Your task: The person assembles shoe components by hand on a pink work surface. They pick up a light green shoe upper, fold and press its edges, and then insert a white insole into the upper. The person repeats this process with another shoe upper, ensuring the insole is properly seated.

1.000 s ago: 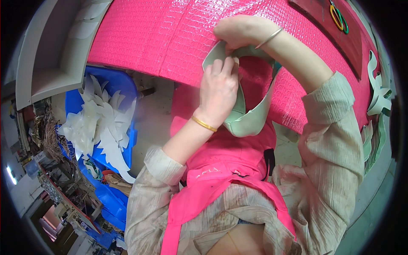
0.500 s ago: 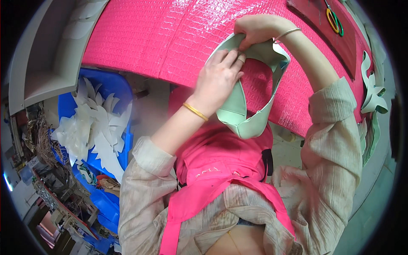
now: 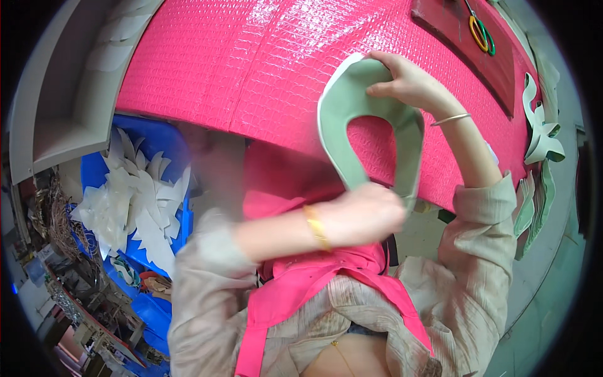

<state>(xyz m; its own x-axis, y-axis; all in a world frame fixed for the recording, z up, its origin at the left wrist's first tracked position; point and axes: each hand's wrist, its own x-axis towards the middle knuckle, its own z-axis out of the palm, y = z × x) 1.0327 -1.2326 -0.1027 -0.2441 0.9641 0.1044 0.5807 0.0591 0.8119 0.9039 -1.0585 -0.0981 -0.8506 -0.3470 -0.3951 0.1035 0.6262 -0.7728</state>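
Observation:
A pale green shoe upper (image 3: 355, 103), a closed loop with a white edge, is held over the near edge of the pink table. My right hand (image 3: 405, 81) grips its far end, thumb on the inner green face and fingers at the top edge. At the near end of the loop, my left hand (image 3: 374, 210) is curled over the upper, blurred by motion. Its knuckles show, while the fingertips and the part of the upper beneath them are hidden. Pink table cover shows through the loop's opening.
Scissors (image 3: 480, 36) with yellow and green handles lie on a dark red board (image 3: 449, 31) at the far right. More green pieces (image 3: 543, 141) hang over the table's right edge. White scraps (image 3: 135, 195) fill a blue bin (image 3: 169, 135) at left, near a grey open box (image 3: 81, 88).
My left hand has moved from inside the far part of the upper toward me, to its near end. The upper has turned and now shows its inner face, with the loop spread flatter.

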